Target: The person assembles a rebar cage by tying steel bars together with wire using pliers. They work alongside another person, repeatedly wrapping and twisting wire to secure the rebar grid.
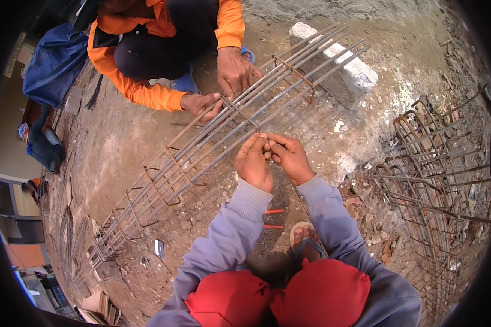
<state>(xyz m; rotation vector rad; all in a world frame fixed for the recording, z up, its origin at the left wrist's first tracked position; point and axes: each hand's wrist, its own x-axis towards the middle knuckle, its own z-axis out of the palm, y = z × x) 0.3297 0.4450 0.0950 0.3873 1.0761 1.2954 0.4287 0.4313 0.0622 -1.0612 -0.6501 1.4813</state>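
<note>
Left hand (253, 162) and right hand (290, 157) pinch closed together at rebar cage (213, 147); held item too small to tell. Several stirrups (166, 182) fitted.

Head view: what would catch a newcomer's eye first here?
The long rebar cage runs diagonally across the dirt, its far end on a concrete block. The left hand and right hand meet fingertip to fingertip at its near bars, while a co-worker in orange grips it opposite.
</note>
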